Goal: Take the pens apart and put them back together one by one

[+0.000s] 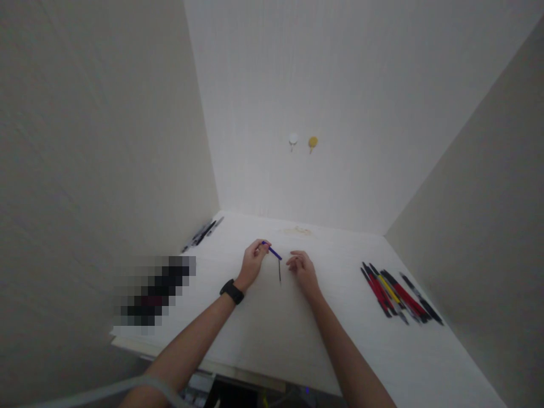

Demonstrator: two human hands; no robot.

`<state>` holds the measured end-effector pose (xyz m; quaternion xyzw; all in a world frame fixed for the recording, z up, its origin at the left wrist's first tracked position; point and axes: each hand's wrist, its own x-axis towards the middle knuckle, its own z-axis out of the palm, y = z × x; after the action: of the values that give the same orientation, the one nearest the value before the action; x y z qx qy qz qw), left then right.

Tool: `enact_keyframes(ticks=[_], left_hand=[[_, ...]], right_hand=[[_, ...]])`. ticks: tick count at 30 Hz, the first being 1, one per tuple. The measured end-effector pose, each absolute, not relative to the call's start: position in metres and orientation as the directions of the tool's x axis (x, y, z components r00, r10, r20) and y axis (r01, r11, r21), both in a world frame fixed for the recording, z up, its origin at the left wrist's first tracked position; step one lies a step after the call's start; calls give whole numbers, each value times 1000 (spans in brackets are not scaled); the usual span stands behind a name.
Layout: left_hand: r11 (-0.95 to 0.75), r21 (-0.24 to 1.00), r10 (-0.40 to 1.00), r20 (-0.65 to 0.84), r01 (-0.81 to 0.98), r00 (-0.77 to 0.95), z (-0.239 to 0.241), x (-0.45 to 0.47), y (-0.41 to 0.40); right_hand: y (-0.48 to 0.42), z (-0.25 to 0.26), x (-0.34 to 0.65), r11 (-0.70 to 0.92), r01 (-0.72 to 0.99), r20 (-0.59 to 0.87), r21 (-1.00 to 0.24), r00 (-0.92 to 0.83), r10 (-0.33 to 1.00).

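My left hand [254, 258], with a black watch [232, 291] on its wrist, pinches a slim blue pen barrel [273, 251] near its upper end. The barrel slants down to the right. Just under its lower end is a thin dark stick like a pen refill [279, 271]; I cannot tell whether it touches the barrel or lies on the table. To the right, my right hand [303, 267] is held a little apart from both, fingers loosely bent and spread, with nothing visible in them.
Several red, yellow and black pens [397, 294] lie on the white table [263, 334] at the right. Another group of pens [202, 233] is at the back left, near a pixelated dark patch [157, 292]. Walls enclose the table; two small hooks [313, 142] hang on the back wall.
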<state>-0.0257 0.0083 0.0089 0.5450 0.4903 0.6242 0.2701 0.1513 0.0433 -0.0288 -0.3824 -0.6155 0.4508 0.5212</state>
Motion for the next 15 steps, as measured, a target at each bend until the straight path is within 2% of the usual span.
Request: enact_keyframes(ticks=[5, 12, 15], left_hand=[[-377, 906, 857, 420, 193, -299, 12, -26, 7], [-366, 912, 866, 407, 188, -291, 13, -25, 6], [-361, 913, 869, 404, 190, -285, 13, -25, 6]], right_hand=[[48, -34, 158, 260, -11, 260, -965, -14, 965], [52, -29, 172, 373, 288, 413, -882, 87, 907], [51, -27, 172, 394, 318, 435, -862, 66, 898]])
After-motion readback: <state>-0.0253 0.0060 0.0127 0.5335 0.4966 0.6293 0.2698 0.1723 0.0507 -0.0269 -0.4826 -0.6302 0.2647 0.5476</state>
